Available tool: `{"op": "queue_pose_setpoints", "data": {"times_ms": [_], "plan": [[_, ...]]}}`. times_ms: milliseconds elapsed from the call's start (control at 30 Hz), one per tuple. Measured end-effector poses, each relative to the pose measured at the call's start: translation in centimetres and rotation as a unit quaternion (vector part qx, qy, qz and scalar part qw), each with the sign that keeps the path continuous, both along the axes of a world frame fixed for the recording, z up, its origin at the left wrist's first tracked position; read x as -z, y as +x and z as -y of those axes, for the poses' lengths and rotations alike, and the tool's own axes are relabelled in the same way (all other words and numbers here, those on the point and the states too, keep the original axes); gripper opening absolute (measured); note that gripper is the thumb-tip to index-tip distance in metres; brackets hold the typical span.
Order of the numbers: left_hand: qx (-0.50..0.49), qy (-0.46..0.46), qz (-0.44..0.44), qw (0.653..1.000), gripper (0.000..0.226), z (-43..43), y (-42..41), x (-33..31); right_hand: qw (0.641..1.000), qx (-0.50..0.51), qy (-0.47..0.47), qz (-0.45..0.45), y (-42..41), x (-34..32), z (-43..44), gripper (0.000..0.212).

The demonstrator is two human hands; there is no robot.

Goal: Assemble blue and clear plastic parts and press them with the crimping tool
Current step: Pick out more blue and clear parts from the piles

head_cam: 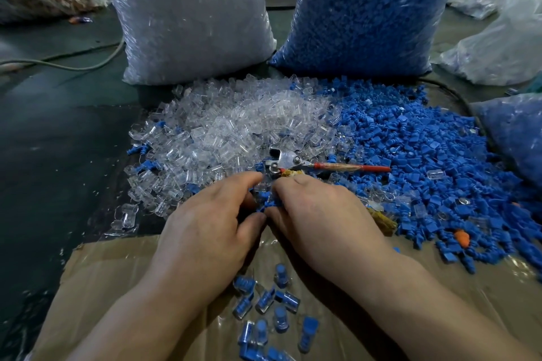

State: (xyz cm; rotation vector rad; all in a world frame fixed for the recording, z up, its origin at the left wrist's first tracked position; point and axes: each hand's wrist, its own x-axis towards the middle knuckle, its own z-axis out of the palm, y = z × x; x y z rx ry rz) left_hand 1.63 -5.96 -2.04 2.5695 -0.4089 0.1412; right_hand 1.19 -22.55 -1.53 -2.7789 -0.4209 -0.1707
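Both hands met over the near edge of the piles. The left hand point(205, 223) and the right hand point(319, 214) had their fingers point(243, 182) curled inward, thumb tips almost touching, and together they pinched a small blue part point(268, 202) held between them. Whether a clear piece sat on it too could not be told, since the fingers covered most of it.

The crimping tool point(290, 163) lay just beyond the fingers on top of the loose parts. Its metal head was nearest the fingertips and its red handles pointed away to the right. No hand touched it.

Beyond and to the left of the fingers spread a heap of clear parts point(234, 126). To the right of the fingers spread a heap of blue parts point(425, 155), and the two heaps mixed where they met. One orange piece point(462, 237) lay among the blue ones far to the right.

On the near side of the fingers, under the wrists, lay a sheet of cardboard point(102, 287). It carried a small scatter of joined blue-and-clear pieces point(269, 302).

Well beyond the fingers stood two full plastic sacks, touching at the base: a sack of clear parts point(190, 17) on the left and a sack of blue parts point(366, 9) on the right.
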Motion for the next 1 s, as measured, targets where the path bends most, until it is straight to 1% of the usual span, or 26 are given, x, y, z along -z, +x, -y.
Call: {"op": "queue_pose_setpoints", "data": {"times_ms": [67, 133, 167, 300, 333, 367, 433, 467, 533, 600, 700, 767, 867, 1000], "plan": [[0.02, 0.004, 0.012, 1.0, 0.049, 0.0, 0.0, 0.0, 1.0, 0.0, 0.01, -0.003, 0.0, -0.1, 0.1, 0.025], [0.026, -0.027, 0.016, 0.999, 0.045, 0.0, -0.1, 0.2, 0.999, -0.002, 0.04, -0.015, 0.1, -0.4, 0.3, 0.032], [0.028, -0.05, 0.017, 0.998, 0.043, 0.0, -0.1, 0.2, 0.998, -0.005, 0.064, -0.02, 0.2, -0.5, 0.4, 0.031], [0.036, -0.129, 0.016, 0.991, 0.039, 0.1, -0.1, 0.5, 0.985, 0.001, 0.164, -0.049, 0.4, -0.2, 0.8, 0.015], [0.038, -0.142, 0.021, 0.989, 0.037, 0.1, -0.1, 0.6, 0.974, 0.014, 0.213, -0.081, 0.3, -0.2, 0.9, 0.013], [0.038, -0.154, 0.025, 0.987, 0.035, 0.1, -0.1, 0.6, 0.95, 0.026, 0.283, -0.13, 0.2, -0.2, 0.8, 0.009], [0.037, -0.174, 0.03, 0.984, 0.028, 0.1, -0.1, 0.7, 0.884, 0.041, 0.406, -0.229, 0.0, -0.5, 0.8, 0.007], [0.034, -0.188, 0.029, 0.981, 0.026, 0.2, 0.0, 0.7, 0.861, 0.042, 0.437, -0.255, 0.0, -0.6, 0.8, 0.008], [0.023, -0.222, 0.013, 0.975, 0.019, 0.2, 0.0, 0.8, 0.842, 0.033, 0.459, -0.281, -0.2, -0.8, 0.8, 0.011], [0.008, -0.257, -0.016, 0.966, 0.014, 0.3, 0.2, 1.0, 0.835, 0.029, 0.465, -0.294, -0.3, -0.7, 0.7, 0.014], [-0.004, -0.285, -0.051, 0.957, 0.025, 0.3, 0.3, 1.2, 0.833, 0.036, 0.465, -0.297, -0.4, -0.6, 0.5, 0.019], [0.011, -0.272, -0.051, 0.961, 0.03, 0.1, 0.3, 1.0, 0.833, 0.038, 0.464, -0.299, -0.3, -0.5, 0.4, 0.023], [0.035, -0.221, -0.012, 0.975, 0.034, -0.1, 0.3, 0.6, 0.821, 0.042, 0.477, -0.311, -0.4, -0.7, 0.3, 0.027], [0.037, -0.204, 0.015, 0.978, 0.025, 0.1, 0.1, 0.5, 0.787, 0.052, 0.521, -0.326, -0.4, -0.9, 0.3, 0.026]]}}
